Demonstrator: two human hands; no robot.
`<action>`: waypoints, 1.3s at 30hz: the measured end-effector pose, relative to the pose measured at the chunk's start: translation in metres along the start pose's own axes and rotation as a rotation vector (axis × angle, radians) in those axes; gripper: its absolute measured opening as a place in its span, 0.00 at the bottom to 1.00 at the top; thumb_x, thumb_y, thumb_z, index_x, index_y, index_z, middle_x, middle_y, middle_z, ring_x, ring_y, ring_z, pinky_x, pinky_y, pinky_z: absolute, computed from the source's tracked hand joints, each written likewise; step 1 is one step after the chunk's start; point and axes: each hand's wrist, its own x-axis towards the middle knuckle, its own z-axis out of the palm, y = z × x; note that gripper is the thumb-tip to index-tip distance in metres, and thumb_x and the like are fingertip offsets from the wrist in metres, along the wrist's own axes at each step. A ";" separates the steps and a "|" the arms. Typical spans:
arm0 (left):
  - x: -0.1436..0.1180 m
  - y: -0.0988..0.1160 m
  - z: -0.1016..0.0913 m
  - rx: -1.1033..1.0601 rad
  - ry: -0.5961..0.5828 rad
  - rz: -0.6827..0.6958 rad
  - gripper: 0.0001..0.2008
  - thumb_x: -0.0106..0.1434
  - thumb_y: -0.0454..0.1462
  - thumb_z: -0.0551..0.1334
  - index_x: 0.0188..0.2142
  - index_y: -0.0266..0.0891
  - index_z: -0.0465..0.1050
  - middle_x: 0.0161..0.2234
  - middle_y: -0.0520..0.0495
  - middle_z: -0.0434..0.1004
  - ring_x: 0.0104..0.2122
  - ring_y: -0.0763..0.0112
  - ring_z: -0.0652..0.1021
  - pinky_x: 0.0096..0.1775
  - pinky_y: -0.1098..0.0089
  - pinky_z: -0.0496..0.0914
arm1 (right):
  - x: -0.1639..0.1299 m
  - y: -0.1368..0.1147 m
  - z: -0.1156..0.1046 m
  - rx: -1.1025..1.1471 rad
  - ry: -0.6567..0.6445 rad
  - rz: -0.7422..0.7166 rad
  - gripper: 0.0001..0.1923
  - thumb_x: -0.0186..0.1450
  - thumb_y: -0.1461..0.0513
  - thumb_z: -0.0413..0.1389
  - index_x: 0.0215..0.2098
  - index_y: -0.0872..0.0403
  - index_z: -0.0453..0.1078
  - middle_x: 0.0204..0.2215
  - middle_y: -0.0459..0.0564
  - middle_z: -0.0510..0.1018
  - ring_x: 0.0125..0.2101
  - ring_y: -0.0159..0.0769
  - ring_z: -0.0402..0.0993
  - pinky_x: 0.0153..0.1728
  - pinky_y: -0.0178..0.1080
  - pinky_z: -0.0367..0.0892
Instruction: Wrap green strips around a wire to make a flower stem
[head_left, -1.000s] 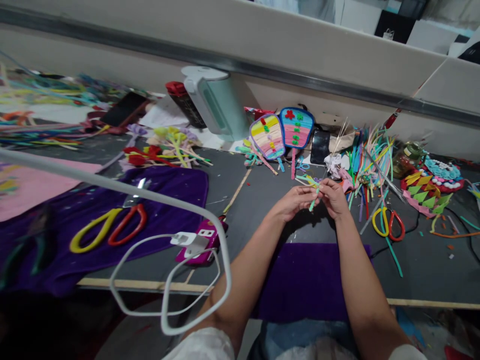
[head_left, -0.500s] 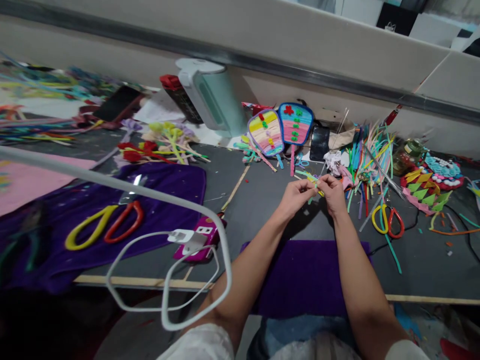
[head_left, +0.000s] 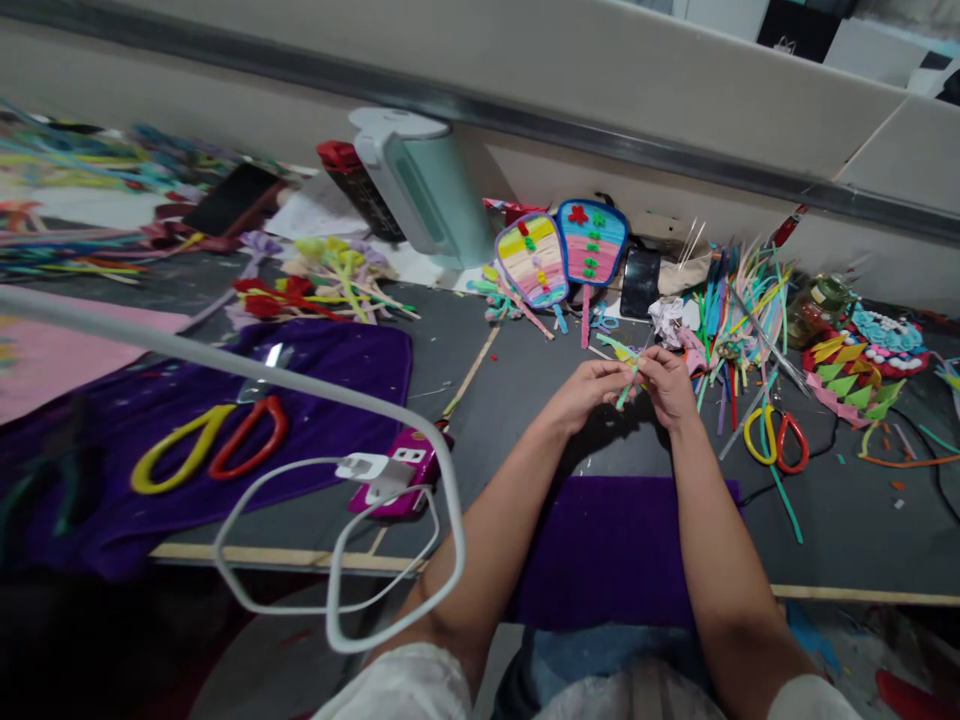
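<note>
My left hand (head_left: 587, 395) and my right hand (head_left: 666, 385) meet over the dark table, fingertips pinched together. Between them are thin, fuzzy pipe cleaners (head_left: 616, 346), light green and yellow. One green end pokes out below the left fingers, and other ends stick up past the fingertips. The fingers cover the spot where the strands cross. Beneath my forearms lies a purple cloth (head_left: 607, 550). Beyond my hands stand two fan-shaped pipe-cleaner pieces, one yellow and pink (head_left: 534, 262), one blue-rimmed (head_left: 592, 243).
Scissors with yellow and red handles (head_left: 776, 440) lie right; a larger pair (head_left: 251, 440) rests left on purple cloth. A white cable (head_left: 457, 520) loops from a magenta power strip (head_left: 420, 455). A mint pitcher (head_left: 442, 195) and a bundle of pipe cleaners (head_left: 739, 310) stand at the back.
The green strand has turned between my fingers, so more of its lower end shows beneath the left hand. Both hands stay in nearly the same place.
</note>
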 end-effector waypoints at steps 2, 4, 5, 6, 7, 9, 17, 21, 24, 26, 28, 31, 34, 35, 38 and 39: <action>0.000 0.000 -0.002 -0.058 -0.020 -0.030 0.16 0.47 0.43 0.71 0.30 0.32 0.76 0.25 0.48 0.73 0.22 0.78 0.69 0.26 0.74 0.64 | -0.001 -0.002 0.001 0.012 -0.020 0.008 0.09 0.51 0.60 0.62 0.24 0.54 0.67 0.17 0.38 0.66 0.19 0.24 0.61 0.22 0.30 0.58; 0.001 -0.001 -0.002 -0.080 -0.001 -0.015 0.15 0.45 0.41 0.72 0.28 0.32 0.76 0.26 0.48 0.73 0.23 0.78 0.70 0.26 0.75 0.63 | -0.002 -0.003 0.003 0.019 -0.029 0.000 0.09 0.50 0.60 0.62 0.23 0.54 0.67 0.17 0.38 0.66 0.19 0.24 0.61 0.23 0.30 0.59; 0.001 -0.001 -0.002 -0.079 0.013 0.002 0.15 0.44 0.41 0.72 0.27 0.32 0.75 0.26 0.48 0.73 0.23 0.79 0.70 0.26 0.75 0.62 | -0.002 -0.003 0.003 0.021 -0.032 -0.005 0.09 0.51 0.60 0.63 0.23 0.54 0.67 0.17 0.38 0.66 0.19 0.24 0.61 0.23 0.31 0.59; 0.002 -0.002 -0.001 -0.072 0.026 0.021 0.14 0.44 0.41 0.72 0.26 0.32 0.75 0.25 0.49 0.72 0.23 0.79 0.69 0.26 0.76 0.61 | -0.002 -0.003 0.003 0.021 -0.032 -0.011 0.09 0.51 0.60 0.63 0.23 0.54 0.67 0.17 0.38 0.66 0.19 0.24 0.61 0.23 0.31 0.59; 0.002 -0.002 -0.001 -0.057 0.040 0.042 0.14 0.44 0.40 0.72 0.25 0.32 0.75 0.24 0.49 0.72 0.22 0.80 0.68 0.25 0.76 0.60 | -0.002 -0.002 0.003 0.020 -0.029 -0.018 0.08 0.51 0.60 0.62 0.23 0.54 0.67 0.18 0.38 0.66 0.19 0.24 0.61 0.24 0.31 0.59; 0.002 -0.002 0.001 -0.013 0.069 0.091 0.13 0.45 0.40 0.71 0.24 0.33 0.74 0.23 0.51 0.70 0.22 0.80 0.67 0.25 0.75 0.60 | -0.001 0.000 0.002 0.012 -0.018 -0.035 0.08 0.51 0.60 0.63 0.23 0.54 0.67 0.18 0.38 0.66 0.20 0.24 0.60 0.24 0.31 0.59; 0.001 -0.005 0.007 0.379 0.235 0.350 0.11 0.53 0.40 0.64 0.22 0.35 0.69 0.20 0.53 0.65 0.21 0.77 0.63 0.27 0.73 0.57 | 0.002 0.004 0.001 -0.129 0.052 -0.123 0.08 0.53 0.59 0.61 0.25 0.54 0.67 0.20 0.39 0.66 0.22 0.25 0.59 0.28 0.32 0.58; -0.003 -0.004 0.012 0.734 0.360 0.535 0.10 0.57 0.37 0.60 0.21 0.37 0.67 0.21 0.52 0.65 0.25 0.74 0.65 0.30 0.72 0.58 | 0.000 0.002 0.003 -0.209 0.081 -0.179 0.08 0.54 0.59 0.59 0.24 0.55 0.66 0.20 0.40 0.66 0.23 0.26 0.59 0.29 0.32 0.57; -0.003 -0.004 0.013 0.807 0.388 0.542 0.10 0.57 0.36 0.59 0.21 0.38 0.68 0.22 0.51 0.66 0.26 0.74 0.65 0.32 0.72 0.59 | 0.001 0.002 0.003 -0.219 0.099 -0.180 0.08 0.54 0.58 0.59 0.24 0.54 0.66 0.21 0.40 0.66 0.24 0.26 0.59 0.29 0.32 0.57; -0.003 -0.005 0.013 0.698 0.357 0.473 0.09 0.57 0.38 0.60 0.23 0.37 0.70 0.23 0.50 0.68 0.26 0.74 0.66 0.31 0.72 0.60 | 0.001 0.003 0.002 -0.186 0.110 -0.152 0.08 0.53 0.58 0.59 0.24 0.54 0.67 0.20 0.39 0.66 0.23 0.26 0.59 0.28 0.32 0.58; -0.002 -0.004 0.011 0.500 0.282 0.361 0.10 0.56 0.42 0.62 0.26 0.36 0.72 0.24 0.50 0.70 0.25 0.74 0.67 0.29 0.73 0.61 | 0.002 0.003 0.001 -0.122 0.097 -0.104 0.09 0.52 0.58 0.61 0.24 0.54 0.67 0.20 0.39 0.66 0.22 0.25 0.59 0.27 0.31 0.59; -0.001 -0.001 0.007 0.198 0.146 0.167 0.15 0.53 0.45 0.65 0.29 0.34 0.75 0.23 0.49 0.71 0.23 0.76 0.68 0.27 0.74 0.62 | 0.000 0.001 0.000 -0.029 0.015 -0.025 0.10 0.51 0.58 0.62 0.24 0.54 0.66 0.19 0.39 0.67 0.21 0.25 0.62 0.26 0.32 0.61; -0.002 0.002 0.001 0.001 0.029 0.013 0.16 0.51 0.45 0.67 0.31 0.32 0.76 0.24 0.48 0.73 0.22 0.76 0.71 0.26 0.73 0.65 | -0.003 -0.003 0.001 0.015 -0.056 0.012 0.09 0.52 0.59 0.62 0.25 0.54 0.67 0.17 0.39 0.67 0.18 0.26 0.62 0.22 0.32 0.61; -0.002 0.002 -0.001 -0.043 -0.005 -0.020 0.16 0.50 0.45 0.68 0.31 0.32 0.76 0.24 0.47 0.74 0.23 0.75 0.72 0.27 0.73 0.66 | -0.004 -0.004 0.002 0.022 -0.067 0.016 0.09 0.52 0.59 0.61 0.25 0.53 0.67 0.16 0.39 0.67 0.17 0.25 0.61 0.21 0.31 0.60; -0.002 0.002 -0.004 -0.122 -0.075 -0.069 0.16 0.50 0.43 0.69 0.33 0.32 0.77 0.25 0.46 0.75 0.23 0.75 0.73 0.28 0.72 0.68 | -0.005 -0.006 0.003 0.037 -0.076 0.023 0.09 0.52 0.59 0.62 0.25 0.53 0.66 0.15 0.38 0.65 0.16 0.24 0.60 0.19 0.30 0.58; -0.002 0.002 -0.004 -0.132 -0.086 -0.073 0.16 0.50 0.42 0.69 0.33 0.32 0.77 0.26 0.46 0.75 0.23 0.75 0.73 0.28 0.72 0.68 | -0.005 -0.006 0.003 0.037 -0.073 0.027 0.10 0.52 0.58 0.62 0.25 0.53 0.66 0.15 0.38 0.65 0.16 0.24 0.60 0.19 0.30 0.58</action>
